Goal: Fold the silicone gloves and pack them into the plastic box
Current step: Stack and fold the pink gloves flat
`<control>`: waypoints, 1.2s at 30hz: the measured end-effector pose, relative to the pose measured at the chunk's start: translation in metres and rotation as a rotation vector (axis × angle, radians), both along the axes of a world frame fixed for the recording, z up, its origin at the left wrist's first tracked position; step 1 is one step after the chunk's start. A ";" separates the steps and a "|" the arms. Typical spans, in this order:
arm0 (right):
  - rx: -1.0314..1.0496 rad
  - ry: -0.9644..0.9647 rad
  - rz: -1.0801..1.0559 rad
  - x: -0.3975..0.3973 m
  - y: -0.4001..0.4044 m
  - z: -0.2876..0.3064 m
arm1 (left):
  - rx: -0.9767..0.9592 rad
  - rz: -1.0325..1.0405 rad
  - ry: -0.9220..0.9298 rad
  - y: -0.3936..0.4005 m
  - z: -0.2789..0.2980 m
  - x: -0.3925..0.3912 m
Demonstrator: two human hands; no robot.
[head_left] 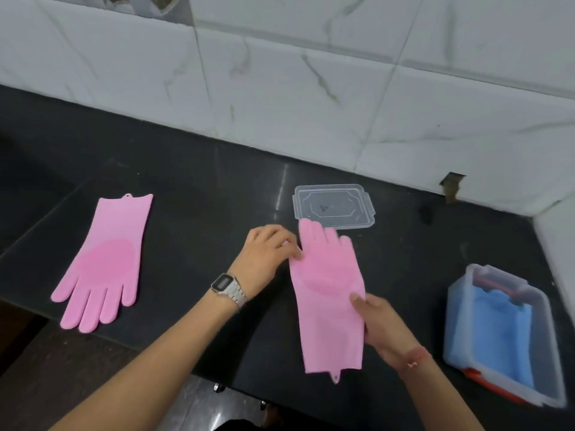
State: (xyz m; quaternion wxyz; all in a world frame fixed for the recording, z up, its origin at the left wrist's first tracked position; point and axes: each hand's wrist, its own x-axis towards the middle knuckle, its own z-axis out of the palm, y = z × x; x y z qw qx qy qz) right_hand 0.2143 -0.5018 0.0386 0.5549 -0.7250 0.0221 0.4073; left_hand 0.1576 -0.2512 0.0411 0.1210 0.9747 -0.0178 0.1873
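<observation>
fingers (pixel 357 301) of our right hand (pixel 384 329) pinch the right edge of a pink silicone glove (pixel 326 303), thumb on top, about halfway down its length. our left hand (pixel 267 253) curls its fingers onto the glove's left edge beside the thumb of the glove; how firmly they grip there we cannot tell. a metal watch (pixel 228 289) sits on our left wrist, and a thin reddish band (pixel 415 357) on the right.

around us, a clear lid (pixel 334 203) lies flat on the dark table (pixel 186 197), and the glove's fingertips overlap its near edge. the plastic box (pixel 504 334) stands open at the right, apart from our hands, with something blue lying inside and red clips at its ends. a white marbled tile wall (pixel 311 73) runs behind the table. nothing lies between the held glove and the box.

the held glove lies lengthwise with its fingers toward the wall and its cuff toward us, a small tab hanging off the table edge. it is unfolded, with a darker bristled patch on the palm. the second pink glove (pixel 104 262) lies flat at the far left, fingers toward us, also unfolded, well apart from our hands.
</observation>
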 end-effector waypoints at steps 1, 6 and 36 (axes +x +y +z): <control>0.005 0.071 -0.024 -0.003 -0.005 -0.010 | -0.021 0.038 0.125 -0.003 -0.016 -0.002; -0.010 0.185 -0.087 -0.015 -0.024 -0.042 | -0.427 0.172 0.411 -0.027 -0.065 -0.033; -0.620 -0.608 0.203 0.002 0.008 -0.045 | -0.471 0.571 0.280 0.012 -0.058 -0.051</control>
